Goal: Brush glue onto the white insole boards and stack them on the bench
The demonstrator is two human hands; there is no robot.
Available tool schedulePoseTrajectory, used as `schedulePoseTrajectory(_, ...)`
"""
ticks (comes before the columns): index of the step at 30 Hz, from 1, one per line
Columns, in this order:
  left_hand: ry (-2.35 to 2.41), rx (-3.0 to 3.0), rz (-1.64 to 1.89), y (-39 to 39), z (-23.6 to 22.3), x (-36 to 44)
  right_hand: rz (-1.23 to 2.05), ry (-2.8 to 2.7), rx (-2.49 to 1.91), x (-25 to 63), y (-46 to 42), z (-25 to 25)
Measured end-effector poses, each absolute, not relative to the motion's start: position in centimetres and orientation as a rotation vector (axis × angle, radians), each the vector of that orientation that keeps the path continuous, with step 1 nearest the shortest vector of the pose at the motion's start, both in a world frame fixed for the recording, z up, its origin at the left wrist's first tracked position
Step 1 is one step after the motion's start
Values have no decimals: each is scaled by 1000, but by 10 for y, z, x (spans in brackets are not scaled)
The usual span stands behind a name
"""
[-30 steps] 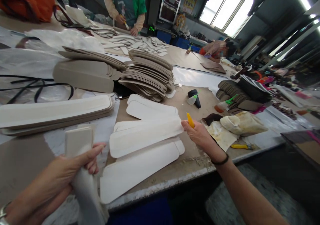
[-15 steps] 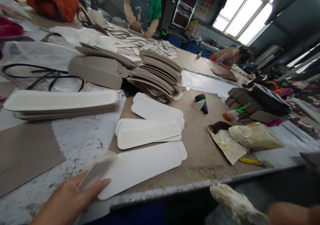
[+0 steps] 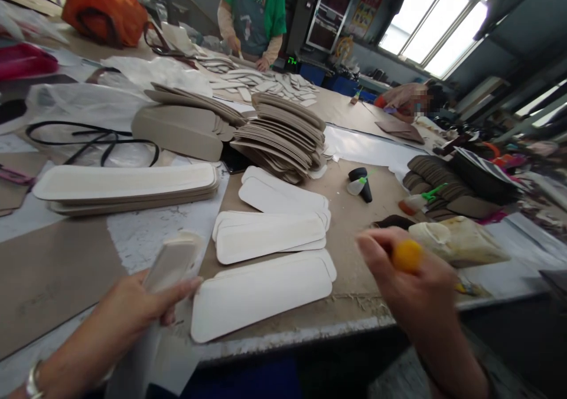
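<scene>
In my left hand (image 3: 142,298) is a bundle of thin whitish strips (image 3: 172,263), gripped between thumb and fingers at the table's front edge. Just right of it lie fanned white rounded panels (image 3: 266,292), with two similar groups of white panels (image 3: 270,236) behind them. My right hand (image 3: 411,281) is closed around a yellow-handled tool (image 3: 407,256), raised over the right front of the table. Its rounded yellow end faces me; my hand hides the working end. Behind that hand lies a glue-stained, cream-coloured bag or container (image 3: 460,242).
Behind stand grey-brown panel stacks (image 3: 283,136), and a stack topped with white (image 3: 128,180) is at left. Small bottles (image 3: 357,186) and a dark panel pile (image 3: 434,180) sit rightward. A co-worker in green (image 3: 252,20) works across the table; another person (image 3: 403,100) bends at right.
My right hand has come up from the lower right corner to above the table. The strips in my left hand are tilted more upright, and that hand is now off the front panels.
</scene>
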State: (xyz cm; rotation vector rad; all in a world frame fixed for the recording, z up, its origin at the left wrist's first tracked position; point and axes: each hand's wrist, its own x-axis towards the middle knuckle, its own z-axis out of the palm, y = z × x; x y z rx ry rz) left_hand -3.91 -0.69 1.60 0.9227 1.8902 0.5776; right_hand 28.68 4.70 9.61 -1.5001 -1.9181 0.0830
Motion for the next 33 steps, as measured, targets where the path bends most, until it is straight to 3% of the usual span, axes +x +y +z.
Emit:
schedulePoseTrajectory(4,1711,964,608,43,34,-38,184,-2074,-1818,307,99,50)
schedulePoseTrajectory(8,1560,1033,583,81,29,-29,648,-2089,-1936,319,131,15)
schedulePoseTrajectory(18,1586,1095,580,94,10,-27,1376,-1739,-1713,318,150,19)
schedulePoseTrajectory(22,1729,1205,685,84,9,-29,1154,-1925,-1768,324,143,25)
schedulePoseTrajectory(28,1770,1498,916,79,-1,-35,474,-2204,-1642,333,128,23)
schedulePoseTrajectory(33,1617,1725,978,69,-27,-51,435,-2281,-1564,341,118,11)
